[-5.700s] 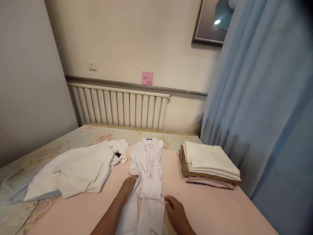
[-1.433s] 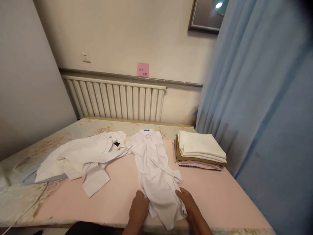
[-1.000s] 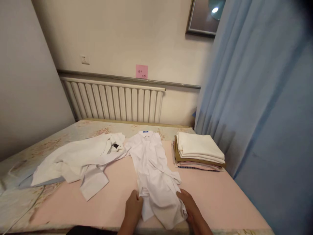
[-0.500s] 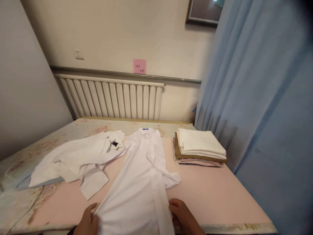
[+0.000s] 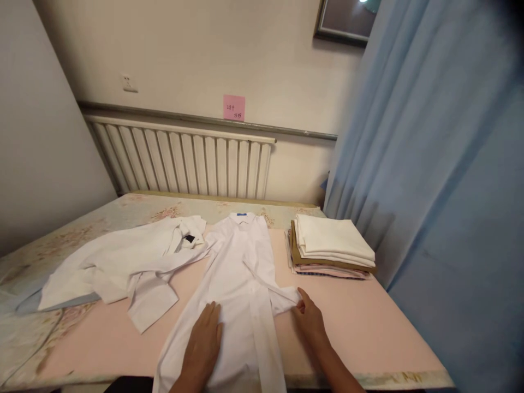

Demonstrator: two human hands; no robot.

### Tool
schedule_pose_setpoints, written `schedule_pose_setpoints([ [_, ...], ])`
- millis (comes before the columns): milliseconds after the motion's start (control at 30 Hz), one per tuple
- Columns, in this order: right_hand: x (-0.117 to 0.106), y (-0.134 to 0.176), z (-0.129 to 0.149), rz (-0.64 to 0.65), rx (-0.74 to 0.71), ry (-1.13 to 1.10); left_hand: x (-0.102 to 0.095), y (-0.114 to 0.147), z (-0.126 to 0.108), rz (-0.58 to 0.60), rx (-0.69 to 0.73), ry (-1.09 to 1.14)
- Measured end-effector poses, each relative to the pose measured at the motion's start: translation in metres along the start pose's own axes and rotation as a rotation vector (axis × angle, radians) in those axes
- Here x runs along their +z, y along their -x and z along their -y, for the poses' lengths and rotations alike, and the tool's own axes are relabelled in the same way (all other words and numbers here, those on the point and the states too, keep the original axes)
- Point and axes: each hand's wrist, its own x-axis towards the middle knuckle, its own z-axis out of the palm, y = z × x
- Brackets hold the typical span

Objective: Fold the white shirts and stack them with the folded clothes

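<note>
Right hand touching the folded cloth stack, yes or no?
Apart. The head view shows bare pink sheet between the right hand, at the white shirt's sleeve, and the folded cloth stack beyond.

Left hand (image 5: 202,338) now atop the spread shirt (image 5: 234,297), right hand (image 5: 310,316) now at its sleeve end (image 5: 290,298)

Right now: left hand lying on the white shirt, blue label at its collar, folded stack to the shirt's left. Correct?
Not the stack: the folded stack sits to the right of the white shirt, as the head view shows. The rest holds: left hand lying on the shirt, blue label at its collar.
</note>
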Motion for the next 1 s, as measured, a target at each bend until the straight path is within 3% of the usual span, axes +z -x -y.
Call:
schedule_pose_setpoints([
  [167,0.009,-0.007,0.004,0.038,-0.111,0.166,0.004,-0.002,-0.009,0.061,0.056,-0.078],
  [333,0.005,-0.02,0.009,0.021,0.08,-0.093,0.0,0.0,-0.008,0.092,0.054,-0.107],
  [433,-0.005,-0.035,0.02,0.008,0.112,-0.202,0.0,-0.001,-0.01,0.112,0.041,-0.101],
  [533,-0.011,-0.05,0.048,-0.027,0.085,-0.334,-0.002,-0.002,-0.013,0.142,0.026,-0.084],
  [700,0.003,-0.046,0.127,-0.02,-0.041,-0.498,-0.007,-0.005,-0.015,0.178,0.007,-0.051],
  [767,0.012,-0.033,0.153,0.062,-0.143,-0.537,-0.009,-0.005,-0.015,0.179,0.006,-0.043],
  [800,0.017,-0.026,0.161,0.178,-0.239,-0.571,-0.011,-0.006,-0.016,0.178,0.005,-0.042],
  [867,0.025,-0.016,0.161,0.337,-0.32,-0.628,-0.014,-0.007,-0.017,0.184,0.004,-0.044],
  [900,0.028,-0.013,0.154,0.338,-0.294,-0.636,-0.017,-0.008,-0.018,0.2,0.004,-0.042],
  [1000,0.033,-0.018,0.113,0.073,0.016,-0.561,-0.024,-0.01,-0.021,0.292,-0.015,-0.014],
])
